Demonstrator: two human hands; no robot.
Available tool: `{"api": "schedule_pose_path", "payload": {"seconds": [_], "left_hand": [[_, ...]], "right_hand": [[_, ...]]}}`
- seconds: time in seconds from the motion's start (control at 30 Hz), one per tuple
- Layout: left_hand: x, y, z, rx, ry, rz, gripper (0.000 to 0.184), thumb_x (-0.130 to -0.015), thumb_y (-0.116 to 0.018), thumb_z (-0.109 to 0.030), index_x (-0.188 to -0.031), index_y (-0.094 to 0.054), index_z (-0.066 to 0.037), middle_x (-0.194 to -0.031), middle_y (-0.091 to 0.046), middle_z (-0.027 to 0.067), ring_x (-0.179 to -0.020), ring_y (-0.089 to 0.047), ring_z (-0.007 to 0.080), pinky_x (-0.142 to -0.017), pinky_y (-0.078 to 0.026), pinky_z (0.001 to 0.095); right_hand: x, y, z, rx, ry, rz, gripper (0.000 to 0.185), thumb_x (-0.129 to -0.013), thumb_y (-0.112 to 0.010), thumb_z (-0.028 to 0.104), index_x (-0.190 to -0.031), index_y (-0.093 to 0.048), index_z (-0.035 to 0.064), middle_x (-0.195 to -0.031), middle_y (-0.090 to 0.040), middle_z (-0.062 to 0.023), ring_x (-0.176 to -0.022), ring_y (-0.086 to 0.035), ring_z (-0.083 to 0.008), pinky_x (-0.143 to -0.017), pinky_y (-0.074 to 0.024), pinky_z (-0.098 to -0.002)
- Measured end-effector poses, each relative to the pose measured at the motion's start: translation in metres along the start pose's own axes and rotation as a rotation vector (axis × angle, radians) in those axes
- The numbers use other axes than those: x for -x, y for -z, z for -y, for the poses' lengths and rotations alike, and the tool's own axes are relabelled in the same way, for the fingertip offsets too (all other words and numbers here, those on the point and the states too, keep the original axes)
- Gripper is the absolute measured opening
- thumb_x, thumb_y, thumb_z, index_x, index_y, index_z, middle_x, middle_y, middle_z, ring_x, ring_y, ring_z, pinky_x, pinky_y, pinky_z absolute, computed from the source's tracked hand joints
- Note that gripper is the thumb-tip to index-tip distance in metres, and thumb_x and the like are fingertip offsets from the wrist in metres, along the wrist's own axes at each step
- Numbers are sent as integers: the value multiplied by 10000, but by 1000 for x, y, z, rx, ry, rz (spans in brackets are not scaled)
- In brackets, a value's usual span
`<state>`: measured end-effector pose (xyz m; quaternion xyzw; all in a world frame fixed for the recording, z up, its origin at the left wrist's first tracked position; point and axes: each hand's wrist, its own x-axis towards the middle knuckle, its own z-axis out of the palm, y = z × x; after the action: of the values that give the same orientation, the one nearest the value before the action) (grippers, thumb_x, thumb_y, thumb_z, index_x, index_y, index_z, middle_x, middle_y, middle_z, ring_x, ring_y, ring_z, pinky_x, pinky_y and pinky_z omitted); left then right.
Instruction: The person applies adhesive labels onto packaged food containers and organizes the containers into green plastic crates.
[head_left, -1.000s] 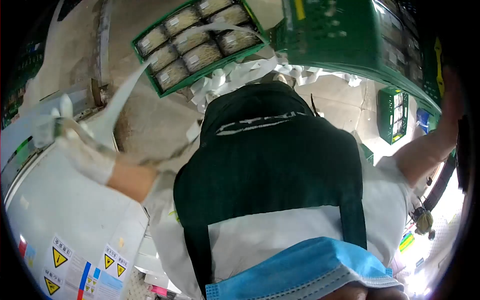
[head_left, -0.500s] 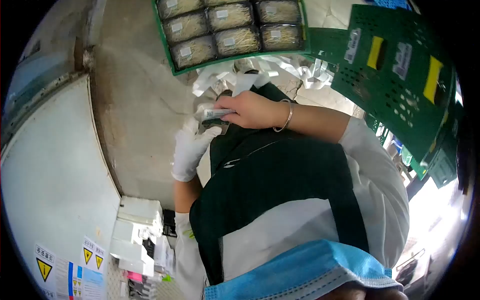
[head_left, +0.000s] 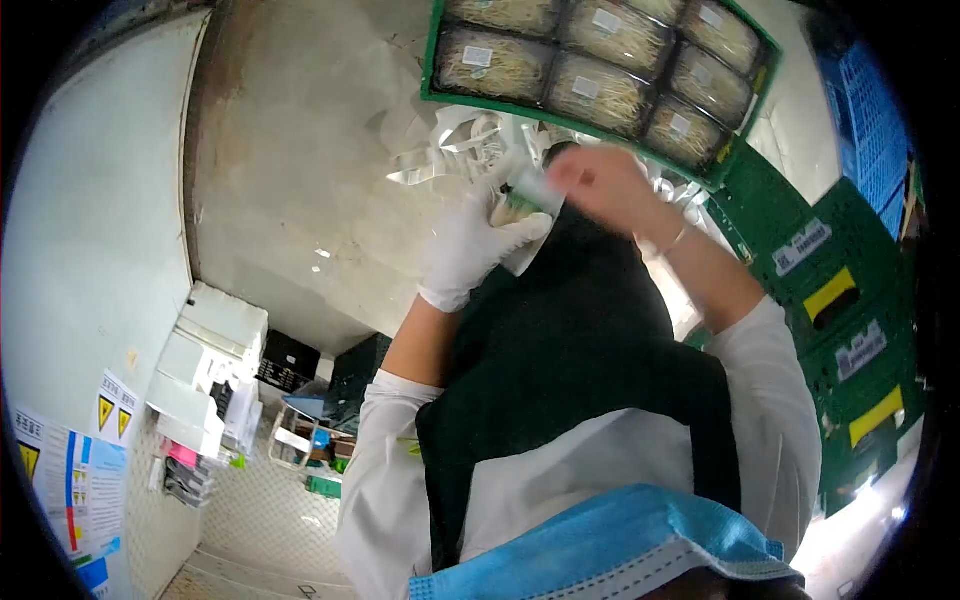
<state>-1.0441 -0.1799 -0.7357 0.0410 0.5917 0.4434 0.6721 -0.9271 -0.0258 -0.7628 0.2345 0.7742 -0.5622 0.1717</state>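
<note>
The person's left hand (head_left: pixel 475 245), in a white glove, is curled part-way round a small object (head_left: pixel 515 206), thumb on one side and fingers on the other; the thing shows green and white, sits in front of the dark apron (head_left: pixel 590 300), and is too blurred for me to name. The bare right hand (head_left: pixel 612 188), with a bangle at its wrist, is just beside it, fingers bent; it is so smeared by movement that I cannot tell whether they grip anything.

Beyond the hands there's a green crate (head_left: pixel 432 70) filled with clear-topped black packs (head_left: pixel 600 92), set in rows; each holds pale, thin strands, and small white labels show on most of them; white paper strips (head_left: pixel 450 150) lie in a tangle at the crate's near edge. Over on the right are more green boxes (head_left: pixel 825 255) with yellow-marked handles, their insides hidden from here; behind those is a blue basket (head_left: pixel 872 125), its contents hidden too.
</note>
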Motion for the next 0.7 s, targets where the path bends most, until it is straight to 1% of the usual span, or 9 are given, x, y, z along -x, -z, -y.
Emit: {"api": "schedule_pose_path", "payload": {"seconds": [0.03, 0.13, 0.27, 0.33, 0.43, 0.5, 0.53, 0.6, 0.7], "left_hand": [[-6, 7, 13, -18, 76, -79, 255, -767, -582, -143, -996, -540, -37, -779, -579, 32, -674, -530, 95, -614, -421, 218], [-14, 37, 61, 106, 130, -297, 216, -782, -548, -121, -969, -541, -12, -798, -569, 23, -729, -524, 77, -638, -420, 201], [-15, 73, 78, 226, 149, -251, 229, -760, -533, -44, -986, -527, -2, -880, -561, 45, -783, -529, 96, -701, -427, 224], [-17, 80, 79, 201, 123, -194, 249, -751, -522, -11, -999, -519, 0, -909, -556, 50, -798, -530, 97, -719, -426, 227], [-33, 77, 83, 199, 55, -157, 322, -756, -507, -16, -1072, -467, 29, -951, -571, 83, -831, -560, 127, -712, -460, 239], [-42, 61, 69, 230, -42, -190, 319, -767, -497, -28, -1077, -460, 37, -950, -569, 86, -823, -559, 127, -690, -464, 234], [-46, 59, 59, 253, -156, -231, 317, -778, -487, -39, -1083, -454, 44, -949, -567, 89, -815, -559, 126, -668, -469, 229], [-46, 59, 53, 235, -37, -156, 321, -795, -442, -31, -1113, -443, 16, -915, -563, 66, -821, -528, 106, -739, -418, 217], [-52, 52, 46, 85, 112, -162, 285, -807, -501, -97, -1061, -477, 28, -844, -580, 48, -738, -531, 91, -670, -434, 210]], "right_hand": [[-26, 11, -19, 98, -94, -150, 213, -761, -500, 282, -743, -579, 85, -708, -561, -112, -701, -550, -275, -616, -434, -358], [-105, 12, -85, 452, 204, -185, 243, -742, -520, 224, -923, -505, 64, -892, -541, -111, -858, -512, -294, -685, -434, -394], [-176, -42, -146, 678, 163, -285, 230, -743, -515, 213, -928, -513, 76, -908, -543, -100, -880, -518, -270, -712, -450, -396], [-190, -52, -157, 729, 60, -206, 316, -745, -535, 264, -1009, -495, 94, -923, -538, -102, -861, -523, -268, -687, -457, -397], [-175, -40, -139, 840, -38, -420, 504, -718, -565, 371, -1135, -443, 115, -897, -528, -124, -836, -524, -281, -718, -446, -382], [-144, -33, -106, 669, -2, -411, 452, -730, -561, 384, -1075, -489, 101, -865, -531, -102, -803, -533, -236, -719, -440, -338], [-124, -29, -83, 357, -15, -187, 416, -734, -572, 357, -1042, -504, 87, -849, -528, -91, -792, -528, -211, -718, -432, -313], [-87, -36, -53, -180, 6, 131, 312, -717, -628, 256, -943, -537, 63, -811, -522, -62, -764, -508, -152, -705, -416, -265], [-63, -34, -23, -245, 5, 197, 215, -686, -654, 165, -840, -555, 53, -771, -526, -54, -706, -518, -131, -663, -422, -238]]}}
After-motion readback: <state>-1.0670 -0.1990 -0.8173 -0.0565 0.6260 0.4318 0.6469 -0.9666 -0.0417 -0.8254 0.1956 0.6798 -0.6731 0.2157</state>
